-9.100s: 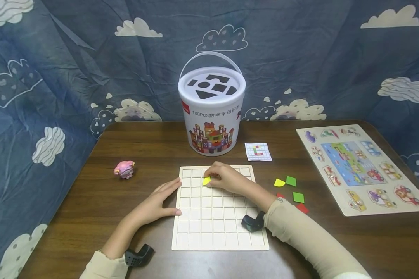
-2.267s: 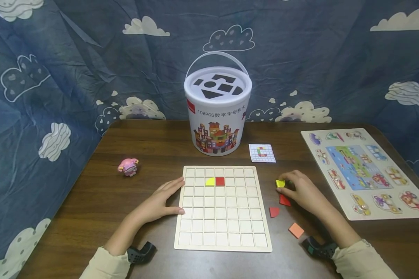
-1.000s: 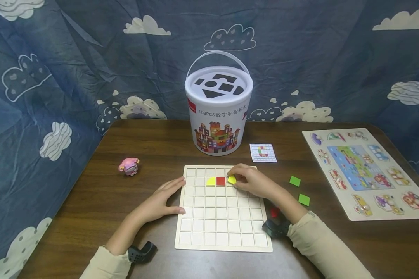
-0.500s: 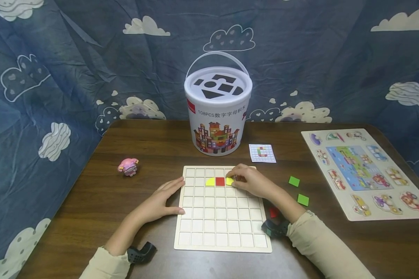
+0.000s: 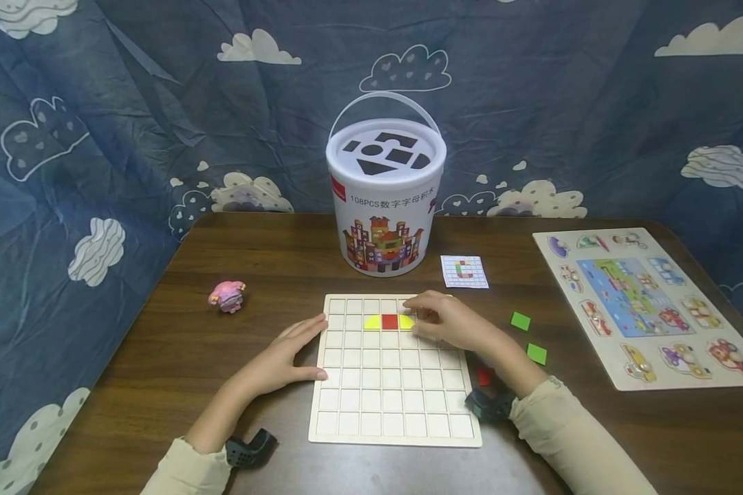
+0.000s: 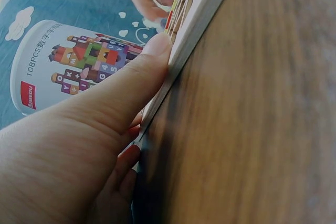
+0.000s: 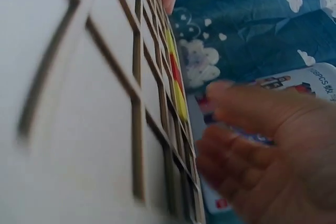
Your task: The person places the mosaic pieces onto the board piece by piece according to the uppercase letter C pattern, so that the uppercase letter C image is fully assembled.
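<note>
- Head: brown tabletop (image 5: 272, 258) before blue cloud-print cloth (image 5: 161, 124); left hand (image 5: 278, 362), fingers spread, touches grid board (image 5: 371, 378); right hand (image 5: 453, 321), fingers loosely bent, is beside rightmost yellow piece (image 5: 405, 322), set in board.
- Left wrist: wood-grained tabletop beside board.
- Right wrist: cloth beyond board.

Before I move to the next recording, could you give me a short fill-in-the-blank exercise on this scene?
The square tile between the two yellow pieces is coloured ____.
The hand nearer the yellow pieces is the person's ____ one.
The two fully visible loose tiles right of the grid board are coloured ____.

Missing words: red; right; green.
</note>
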`<state>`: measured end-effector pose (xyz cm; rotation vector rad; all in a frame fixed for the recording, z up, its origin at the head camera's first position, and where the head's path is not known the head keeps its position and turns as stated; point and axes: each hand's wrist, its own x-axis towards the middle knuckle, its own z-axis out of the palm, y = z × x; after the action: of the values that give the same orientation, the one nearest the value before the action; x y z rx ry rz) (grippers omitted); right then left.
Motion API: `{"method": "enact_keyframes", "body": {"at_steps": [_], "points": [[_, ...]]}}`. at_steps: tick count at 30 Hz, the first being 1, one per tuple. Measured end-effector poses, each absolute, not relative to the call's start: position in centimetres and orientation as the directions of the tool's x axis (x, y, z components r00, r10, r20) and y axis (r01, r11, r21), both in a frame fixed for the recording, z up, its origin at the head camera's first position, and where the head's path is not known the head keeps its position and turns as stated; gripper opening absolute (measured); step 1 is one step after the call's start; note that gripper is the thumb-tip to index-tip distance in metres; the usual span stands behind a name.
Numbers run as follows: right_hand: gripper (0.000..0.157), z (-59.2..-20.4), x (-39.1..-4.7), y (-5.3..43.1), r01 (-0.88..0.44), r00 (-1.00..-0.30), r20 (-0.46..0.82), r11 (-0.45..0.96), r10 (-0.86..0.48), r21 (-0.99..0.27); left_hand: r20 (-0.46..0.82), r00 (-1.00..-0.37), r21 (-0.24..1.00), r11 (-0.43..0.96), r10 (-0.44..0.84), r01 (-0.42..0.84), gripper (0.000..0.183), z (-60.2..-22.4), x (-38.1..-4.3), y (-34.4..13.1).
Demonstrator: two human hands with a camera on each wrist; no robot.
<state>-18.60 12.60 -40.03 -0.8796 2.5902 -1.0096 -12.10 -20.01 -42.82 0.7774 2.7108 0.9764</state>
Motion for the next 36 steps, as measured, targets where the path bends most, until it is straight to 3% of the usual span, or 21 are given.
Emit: {"method": "enact_keyframes", "body": {"at_steps": [10,19,30,36], "points": [[0.046,-36.6,-16.7,16.6,-0.528,-0.829,0.208,0.603,-0.519,-0.598,0.043,-0.850,0.627,0.648,0.525,0.432,0.085,-42.9,-12.1,-20.0],[0.050,-37.2,-13.9,22.0,-0.487,-0.873,0.262,0.696,-0.412,-0.528,0.025,-0.852,0.632,0.652,0.522,0.418,0.085,-42.9,-12.1,-20.0],[0.050,-40.0,-11.8,25.9,-0.396,-0.914,0.179,0.712,-0.363,-0.580,0.019,-0.853,0.626,0.659,0.521,0.417,0.086,-43.0,-12.2,-20.1],[0.042,-41.4,-11.6,27.2,-0.372,-0.926,0.152,0.761,-0.346,-0.532,0.022,-0.851,0.629,0.655,0.524,0.420,0.087,-43.1,-12.2,-20.2]]}}
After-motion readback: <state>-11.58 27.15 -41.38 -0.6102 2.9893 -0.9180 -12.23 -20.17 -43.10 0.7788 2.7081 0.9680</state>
